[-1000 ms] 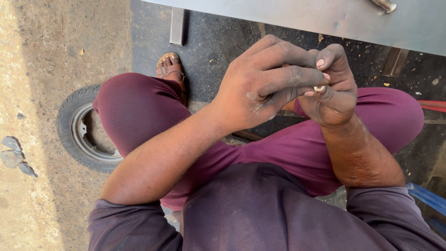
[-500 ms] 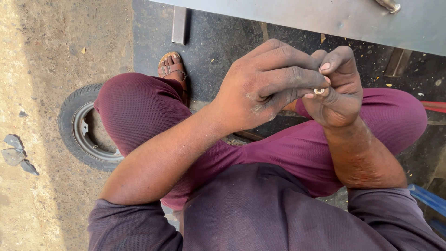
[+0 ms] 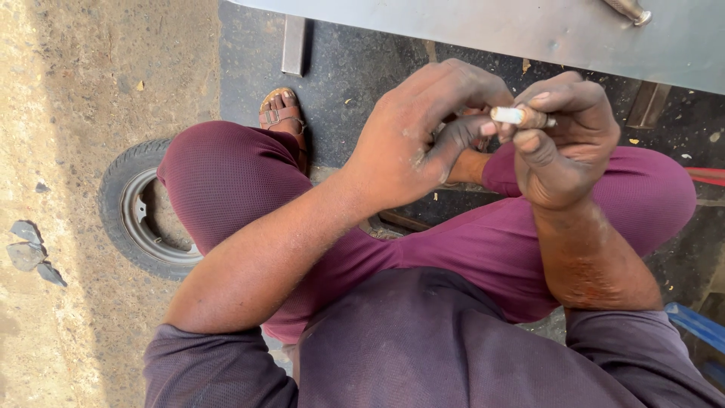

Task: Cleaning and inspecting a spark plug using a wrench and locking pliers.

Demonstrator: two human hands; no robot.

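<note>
- A small cylindrical part (image 3: pixel 519 116), white at one end and rusty brown at the other, is shown at about 1 o'clock in the head view, held above the lap and below the edge of the grey metal worktop (image 3: pixel 483 30).
- The right hand (image 3: pixel 563 143) is seen curled closed around the brown end of the part, which is pinched between thumb and forefinger; the white end projects toward 9 o'clock.
- The left hand (image 3: pixel 423 136) is shown half closed, its fingers bent toward the part; its fingertips (image 3: pixel 489 128) meet the white end, but whether that end is gripped or only touched cannot be told.
- Both hands are darkened with grime.
- The thighs, clad in maroon trousers (image 3: pixel 226 174), are spread beneath the hands; a dark purple shirt (image 3: pixel 423 340) fills the 6 o'clock area.
- A foot in a brown sandal (image 3: pixel 281 115) is seen at 11 o'clock on the dark ground.
- A small tyre on a metal rim (image 3: pixel 132 211) lies flat at 9 o'clock, partly hidden by the knee, on sandy ground.
- A metal piece (image 3: pixel 630 9) lies on the worktop at 1 o'clock, cut off by the frame edge.
</note>
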